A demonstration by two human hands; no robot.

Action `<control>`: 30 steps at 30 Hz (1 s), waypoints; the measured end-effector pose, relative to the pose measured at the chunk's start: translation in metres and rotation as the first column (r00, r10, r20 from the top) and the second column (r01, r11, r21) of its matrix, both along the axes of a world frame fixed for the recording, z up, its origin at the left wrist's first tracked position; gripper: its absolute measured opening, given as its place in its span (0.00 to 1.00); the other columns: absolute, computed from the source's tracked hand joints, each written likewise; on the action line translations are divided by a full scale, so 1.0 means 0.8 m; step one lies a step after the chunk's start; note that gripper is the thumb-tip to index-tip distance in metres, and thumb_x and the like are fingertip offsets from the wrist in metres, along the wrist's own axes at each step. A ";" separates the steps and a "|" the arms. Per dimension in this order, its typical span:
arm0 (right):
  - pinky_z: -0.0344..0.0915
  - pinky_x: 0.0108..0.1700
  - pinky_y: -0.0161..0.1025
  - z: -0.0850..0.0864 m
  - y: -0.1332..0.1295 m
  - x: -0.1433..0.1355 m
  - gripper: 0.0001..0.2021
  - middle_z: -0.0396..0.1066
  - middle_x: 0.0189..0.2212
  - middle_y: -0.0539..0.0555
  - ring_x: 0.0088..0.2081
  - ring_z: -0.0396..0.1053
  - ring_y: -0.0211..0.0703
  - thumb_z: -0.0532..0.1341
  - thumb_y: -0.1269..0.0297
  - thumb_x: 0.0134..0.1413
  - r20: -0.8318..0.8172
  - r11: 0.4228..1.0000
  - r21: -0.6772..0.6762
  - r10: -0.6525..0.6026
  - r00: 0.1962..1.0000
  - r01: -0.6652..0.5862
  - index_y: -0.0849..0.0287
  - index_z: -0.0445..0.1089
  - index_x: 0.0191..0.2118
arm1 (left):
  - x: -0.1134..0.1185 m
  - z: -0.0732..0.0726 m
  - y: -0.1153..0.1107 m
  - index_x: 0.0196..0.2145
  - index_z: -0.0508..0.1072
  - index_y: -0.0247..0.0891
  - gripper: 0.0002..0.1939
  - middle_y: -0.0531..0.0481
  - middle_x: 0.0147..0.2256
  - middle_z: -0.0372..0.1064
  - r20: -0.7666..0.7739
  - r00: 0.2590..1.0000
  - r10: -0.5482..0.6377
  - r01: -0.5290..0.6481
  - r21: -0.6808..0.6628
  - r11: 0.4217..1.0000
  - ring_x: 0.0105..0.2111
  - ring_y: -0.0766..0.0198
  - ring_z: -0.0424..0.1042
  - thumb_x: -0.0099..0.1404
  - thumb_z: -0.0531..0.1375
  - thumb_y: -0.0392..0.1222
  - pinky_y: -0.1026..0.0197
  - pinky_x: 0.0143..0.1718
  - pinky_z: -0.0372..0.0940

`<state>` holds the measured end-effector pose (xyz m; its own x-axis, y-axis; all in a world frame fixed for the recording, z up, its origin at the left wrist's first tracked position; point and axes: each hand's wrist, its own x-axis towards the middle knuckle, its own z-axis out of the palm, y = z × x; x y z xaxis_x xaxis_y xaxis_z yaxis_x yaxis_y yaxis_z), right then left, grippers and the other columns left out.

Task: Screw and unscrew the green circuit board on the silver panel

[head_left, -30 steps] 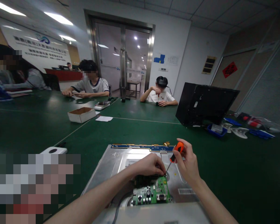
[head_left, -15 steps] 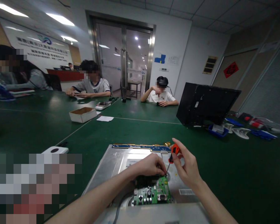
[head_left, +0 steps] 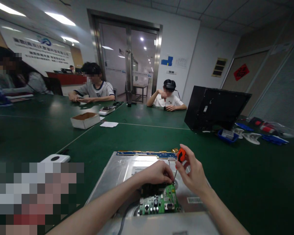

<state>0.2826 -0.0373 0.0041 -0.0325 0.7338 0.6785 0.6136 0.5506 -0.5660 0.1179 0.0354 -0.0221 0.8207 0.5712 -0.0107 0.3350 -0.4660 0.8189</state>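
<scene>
A silver metal panel [head_left: 122, 176] lies on the green table, with a green circuit board [head_left: 159, 204] on it. My right hand [head_left: 192, 169] grips an orange and black screwdriver [head_left: 181, 154] by its handle, the shaft slanting down to the board's top right corner. Beside the tip, my left hand [head_left: 159, 173] has its fingers pressed together at that corner; whatever they may hold is hidden. A blue circuit strip [head_left: 142, 154] runs along the panel's far edge.
A white open box [head_left: 85, 121], a white device [head_left: 56, 158] and paper [head_left: 109, 124] lie at the left. At the right stand a black monitor casing [head_left: 215, 107] and a blue tray [head_left: 227, 136]. Several people sit around the table.
The screwdriver handle has turned within my right fingers and shifted slightly left and up. My left hand stays at the board's corner. The whole view has moved slightly.
</scene>
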 end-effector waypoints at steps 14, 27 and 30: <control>0.61 0.21 0.34 -0.005 0.003 -0.005 0.22 0.66 0.23 0.46 0.20 0.64 0.39 0.64 0.61 0.53 -0.079 0.999 -0.017 -0.050 0.996 0.049 0.52 0.64 0.55 | 0.000 -0.001 0.000 0.30 0.81 0.36 0.11 0.54 0.24 0.74 0.030 0.999 -0.028 0.028 0.030 0.999 0.24 0.68 0.67 0.52 0.62 0.26 0.68 0.29 0.60; 0.69 0.28 0.35 0.002 0.002 0.006 0.22 0.72 0.35 0.53 0.29 0.71 0.40 0.51 0.64 0.65 0.098 0.997 0.077 -0.004 0.995 -0.004 0.53 0.56 0.63 | 0.001 0.002 -0.001 0.31 0.81 0.34 0.09 0.54 0.24 0.73 -0.015 1.000 -0.010 0.011 0.032 0.999 0.25 0.67 0.67 0.53 0.62 0.27 0.70 0.28 0.59; 0.68 0.26 0.33 0.002 0.003 0.004 0.20 0.70 0.32 0.51 0.26 0.69 0.37 0.53 0.65 0.64 0.118 0.990 0.143 -0.017 0.993 0.000 0.54 0.57 0.61 | 0.001 0.003 -0.001 0.31 0.81 0.34 0.09 0.53 0.24 0.73 -0.015 1.000 -0.022 0.022 0.035 0.999 0.25 0.67 0.67 0.54 0.63 0.27 0.69 0.29 0.60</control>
<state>0.2858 -0.0352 0.0058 -0.1134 0.6306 0.7677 0.6766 0.6149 -0.4051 0.1189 0.0346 -0.0197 0.8329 0.5534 -0.0028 0.3360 -0.5018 0.7970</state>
